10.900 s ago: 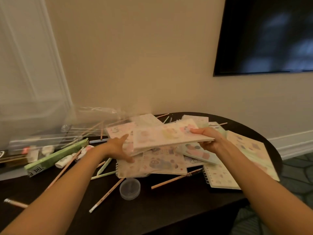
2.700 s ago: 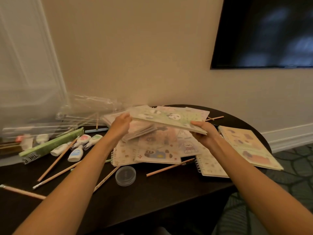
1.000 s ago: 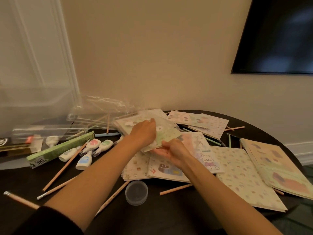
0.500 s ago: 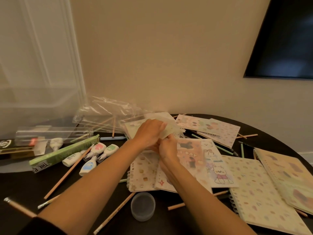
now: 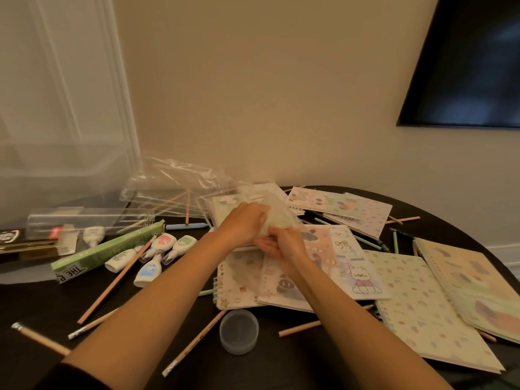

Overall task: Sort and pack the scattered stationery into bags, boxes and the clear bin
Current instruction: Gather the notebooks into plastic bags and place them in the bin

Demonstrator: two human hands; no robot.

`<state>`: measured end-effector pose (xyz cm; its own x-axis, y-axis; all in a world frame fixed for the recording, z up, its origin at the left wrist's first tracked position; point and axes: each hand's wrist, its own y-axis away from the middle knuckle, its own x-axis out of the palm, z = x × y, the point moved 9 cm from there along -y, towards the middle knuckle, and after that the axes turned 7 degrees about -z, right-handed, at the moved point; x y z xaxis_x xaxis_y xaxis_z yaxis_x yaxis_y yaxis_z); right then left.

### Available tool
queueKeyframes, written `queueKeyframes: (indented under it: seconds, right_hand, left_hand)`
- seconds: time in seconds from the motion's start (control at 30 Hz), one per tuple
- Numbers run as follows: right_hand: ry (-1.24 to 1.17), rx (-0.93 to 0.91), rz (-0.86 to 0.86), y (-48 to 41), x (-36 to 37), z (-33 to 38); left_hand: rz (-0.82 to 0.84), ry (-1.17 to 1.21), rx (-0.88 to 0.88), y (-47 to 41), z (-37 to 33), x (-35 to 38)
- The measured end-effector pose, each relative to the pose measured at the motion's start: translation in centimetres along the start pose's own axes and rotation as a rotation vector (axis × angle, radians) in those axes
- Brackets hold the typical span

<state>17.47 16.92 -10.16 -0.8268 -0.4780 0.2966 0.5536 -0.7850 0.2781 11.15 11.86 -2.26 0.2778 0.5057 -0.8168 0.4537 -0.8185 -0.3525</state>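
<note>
Both hands meet over a stack of small pastel notebooks (image 5: 225,202) in the middle of the dark round table (image 5: 84,319). My left hand (image 5: 243,222) presses down on a pale green notebook in a clear sleeve (image 5: 277,213). My right hand (image 5: 281,244) pinches the near edge of that same notebook. Under the hands lie more patterned notebooks (image 5: 349,266). A crumpled clear plastic bag (image 5: 174,184) lies behind the stack. The clear bin (image 5: 56,164) stands at the far left.
A green box (image 5: 109,250), several correction-tape dispensers (image 5: 157,254) and loose pencils (image 5: 112,285) lie to the left. A small round clear container (image 5: 239,330) sits near the front. Large spiral notebooks (image 5: 427,311) cover the right side. A dark screen (image 5: 472,66) hangs on the wall.
The green notebook that both hands held up came down onto the stack at the back left. My right hand moved in from the right to my left hand, and the view shifted left.
</note>
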Motion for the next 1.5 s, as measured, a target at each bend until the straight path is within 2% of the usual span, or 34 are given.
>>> queueKeyframes:
  seconds: [0.13,0.3,0.47,0.63,0.8,0.9,1.1,1.23,1.3,1.33,1.4,1.43,1.5]
  right_hand:
    - [-0.015,-0.039,-0.018,0.2,-0.1,0.3]
    - [-0.054,-0.021,-0.03,-0.2,-0.1,0.4]
    - [0.073,-0.081,-0.032,-0.8,0.6,1.3]
    - [0.301,-0.103,-0.011,-1.5,-0.6,0.4]
    - [0.532,-0.057,-0.093,-2.6,-4.0,0.7]
    - [0.63,-0.117,-0.072,-2.8,-5.5,1.1]
    - [0.814,-0.098,-0.04,-2.3,-5.0,1.1]
    - [0.935,-0.049,0.095,-1.6,-5.1,1.5]
    - [1.108,-0.174,0.139,-1.8,-5.7,3.3]
    - [1.204,-0.306,0.1,-2.1,-6.1,5.0]
    - [1.437,-0.686,-0.025,-2.3,-6.6,9.1]
    - [1.61,-0.873,-0.023,-2.2,-6.3,10.1]
    - [1.955,-1.092,0.18,-2.3,-5.6,8.9]
  left_hand:
    - [-0.103,0.091,-0.009,0.2,0.5,-0.5]
    - [-0.1,0.285,-0.011,0.3,0.2,-0.4]
    - [-0.103,0.315,-0.018,0.2,0.3,-0.2]
    - [-0.087,0.228,-0.028,-0.4,0.9,0.5]
    - [0.041,-0.103,-0.025,-0.3,1.8,3.4]
    - [0.016,-0.274,-0.019,-0.5,2.1,3.7]
    - [-0.016,-0.331,-0.076,-0.4,2.4,4.6]
    - [0.104,-0.394,0.042,0.0,2.1,5.1]
    - [0.216,-0.446,0.114,1.2,2.6,5.0]
    - [0.246,-0.485,0.151,1.9,2.9,4.7]
    - [0.268,-0.548,0.227,3.1,3.3,3.8]
    - [0.279,-0.569,0.255,3.5,3.3,3.4]
    - [0.324,-0.615,0.286,4.4,3.5,2.9]
